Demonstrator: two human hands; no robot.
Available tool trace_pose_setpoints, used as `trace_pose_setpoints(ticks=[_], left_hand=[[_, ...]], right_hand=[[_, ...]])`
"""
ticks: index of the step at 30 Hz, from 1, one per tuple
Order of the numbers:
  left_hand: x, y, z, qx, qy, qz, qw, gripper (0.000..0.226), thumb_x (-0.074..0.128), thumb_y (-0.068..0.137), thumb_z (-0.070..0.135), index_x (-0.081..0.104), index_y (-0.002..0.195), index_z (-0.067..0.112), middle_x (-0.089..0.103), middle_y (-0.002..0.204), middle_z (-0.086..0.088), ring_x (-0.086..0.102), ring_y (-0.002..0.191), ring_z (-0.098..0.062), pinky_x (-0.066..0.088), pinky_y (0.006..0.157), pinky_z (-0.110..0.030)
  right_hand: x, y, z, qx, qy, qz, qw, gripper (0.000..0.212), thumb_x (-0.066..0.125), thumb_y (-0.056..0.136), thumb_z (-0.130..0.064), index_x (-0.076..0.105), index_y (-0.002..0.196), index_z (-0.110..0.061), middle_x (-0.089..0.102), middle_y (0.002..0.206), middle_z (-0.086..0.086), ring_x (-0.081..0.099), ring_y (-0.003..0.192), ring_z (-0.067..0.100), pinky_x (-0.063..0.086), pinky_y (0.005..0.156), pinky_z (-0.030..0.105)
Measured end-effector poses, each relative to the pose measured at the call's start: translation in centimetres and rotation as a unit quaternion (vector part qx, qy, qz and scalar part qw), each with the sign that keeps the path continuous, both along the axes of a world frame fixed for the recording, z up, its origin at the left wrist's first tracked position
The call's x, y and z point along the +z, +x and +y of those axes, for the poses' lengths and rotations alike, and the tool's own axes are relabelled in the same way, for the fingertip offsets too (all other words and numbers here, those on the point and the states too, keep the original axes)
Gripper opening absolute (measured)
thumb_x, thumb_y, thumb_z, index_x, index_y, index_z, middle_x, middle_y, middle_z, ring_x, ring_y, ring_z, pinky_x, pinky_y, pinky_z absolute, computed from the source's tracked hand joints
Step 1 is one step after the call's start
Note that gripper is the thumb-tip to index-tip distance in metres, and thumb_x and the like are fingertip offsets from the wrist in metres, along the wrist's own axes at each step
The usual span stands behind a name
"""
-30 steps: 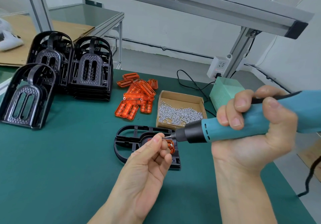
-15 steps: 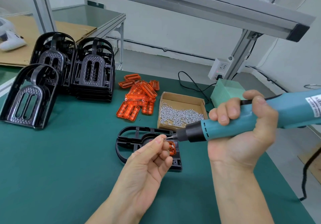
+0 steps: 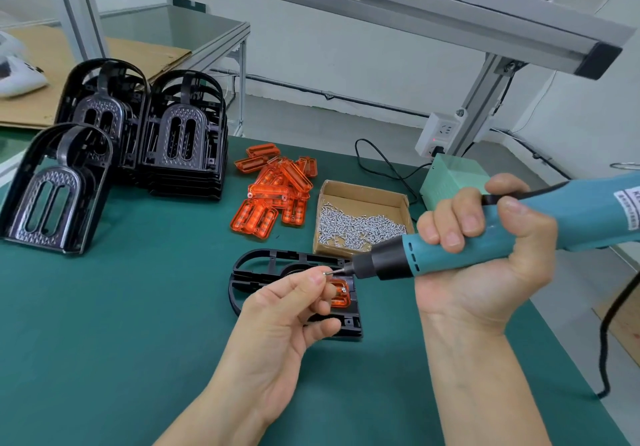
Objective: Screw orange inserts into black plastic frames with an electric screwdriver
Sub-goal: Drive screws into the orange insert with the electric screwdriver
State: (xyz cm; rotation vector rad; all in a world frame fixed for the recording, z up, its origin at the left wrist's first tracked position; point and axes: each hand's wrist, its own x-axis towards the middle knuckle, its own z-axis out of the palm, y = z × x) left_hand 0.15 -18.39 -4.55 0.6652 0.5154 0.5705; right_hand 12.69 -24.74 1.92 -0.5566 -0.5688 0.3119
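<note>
Small silver screw (image 3: 328, 273), pinched by left hand (image 3: 277, 310), now seated on teal electric screwdriver (image 3: 485, 238) bit, gripped by right hand (image 3: 485, 262); driving into orange insert (image 3: 341, 295) judged next.

both forearms reach in from the lower edge, bare. the left hand (image 3: 277, 310) is raised palm up, thumb and forefinger pinching a screw (image 3: 328, 273), the other fingers loosely curled. the right hand (image 3: 485, 258) is palm up too, fingers and thumb wrapped round the screwdriver (image 3: 485, 238), which lies nearly level, its tip pointing left and meeting the screw.
</note>
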Motion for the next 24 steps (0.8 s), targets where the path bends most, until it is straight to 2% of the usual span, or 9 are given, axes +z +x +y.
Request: trace_pose_setpoints(ticks=[3,6,8,11,12,14,17,21,24], left_hand=[[0.1,-0.4,0.3,0.001,0.056,0.027,0.998,0.031,0.071,0.064,0.027,0.077,0.089,0.01,0.069,0.082,-0.006,0.052,0.056,-0.008,0.046,0.044,-0.021],[-0.4,-1.9,2.2,0.094,0.156,0.077,0.98,0.05,0.081,0.062,0.034,0.07,0.109,0.02,0.07,0.094,0.003,0.053,0.061,-0.006,0.045,0.049,-0.021],[-1.1,-3.3,3.7,0.157,0.297,0.173,0.926,0.053,0.076,0.064,0.044,0.062,0.115,0.036,0.065,0.104,0.015,0.055,0.074,-0.001,0.045,0.068,-0.022],[-2.5,-4.7,5.1,0.083,0.509,0.324,0.793,0.085,0.078,0.054,0.065,0.041,0.129,0.05,0.039,0.129,0.034,0.035,0.121,0.005,0.03,0.103,-0.026],[-3.0,-4.7,5.1,0.043,0.546,0.358,0.756,0.096,0.077,0.053,0.064,0.032,0.136,0.048,0.028,0.138,0.033,0.023,0.132,0.002,0.022,0.11,-0.03],[-3.9,-4.4,4.9,-0.01,0.579,0.397,0.712,0.108,0.078,0.055,0.059,0.019,0.144,0.044,0.014,0.15,0.024,0.009,0.14,-0.002,0.008,0.115,-0.031],[-4.8,-4.1,4.9,-0.016,0.594,0.403,0.696,0.108,0.078,0.059,0.058,0.014,0.145,0.043,0.01,0.152,0.023,0.004,0.136,0.008,-0.005,0.114,-0.022],[-5.2,-3.8,5.0,-0.011,0.598,0.391,0.7,0.098,0.074,0.065,0.057,0.018,0.144,0.043,0.007,0.141,0.035,-0.011,0.11,0.036,-0.009,0.112,-0.017],[-5.4,-3.8,5.2,-0.013,0.601,0.394,0.695,0.094,0.07,0.067,0.06,0.019,0.144,0.043,0.006,0.139,0.036,-0.004,0.115,0.033,-0.009,0.114,-0.02]], right_hand=[[0.0,0.5,0.4,0.003,-0.005,0.006,1.0,0.013,0.036,0.077,-0.017,0.049,0.076,-0.018,0.038,0.049,-0.006,0.034,0.037,0.009,0.035,0.045,0.019],[-0.1,1.2,1.0,0.013,-0.014,-0.004,1.0,0.012,0.039,0.077,-0.016,0.051,0.076,-0.018,0.039,0.05,-0.006,0.036,0.038,0.01,0.035,0.046,0.019],[-0.3,1.6,1.7,0.027,-0.031,-0.012,0.999,0.012,0.04,0.077,-0.014,0.051,0.078,-0.019,0.04,0.05,-0.005,0.036,0.039,0.01,0.035,0.047,0.02],[-1.4,1.8,3.0,0.054,-0.072,-0.017,0.996,0.008,0.048,0.074,-0.012,0.052,0.078,-0.018,0.04,0.051,-0.004,0.037,0.039,0.011,0.036,0.047,0.019],[-1.9,1.7,3.5,0.062,-0.087,-0.019,0.994,0.01,0.053,0.071,-0.013,0.052,0.079,-0.018,0.04,0.051,-0.004,0.037,0.039,0.011,0.036,0.047,0.019],[-2.6,1.7,4.2,0.073,-0.11,-0.021,0.991,0.018,0.06,0.064,-0.017,0.052,0.08,-0.017,0.04,0.052,-0.003,0.037,0.039,0.012,0.036,0.046,0.02],[-3.4,1.8,4.9,0.083,-0.13,-0.029,0.988,0.021,0.062,0.063,-0.02,0.052,0.081,-0.016,0.041,0.052,-0.002,0.038,0.039,0.012,0.037,0.045,0.021],[-3.8,1.7,5.6,0.098,-0.146,-0.039,0.984,0.02,0.061,0.064,-0.02,0.052,0.081,-0.016,0.041,0.052,-0.003,0.038,0.039,0.011,0.037,0.046,0.02],[-3.9,1.4,6.1,0.104,-0.156,-0.054,0.981,0.017,0.061,0.064,-0.019,0.053,0.079,-0.017,0.041,0.052,-0.002,0.038,0.039,0.012,0.037,0.045,0.02]])
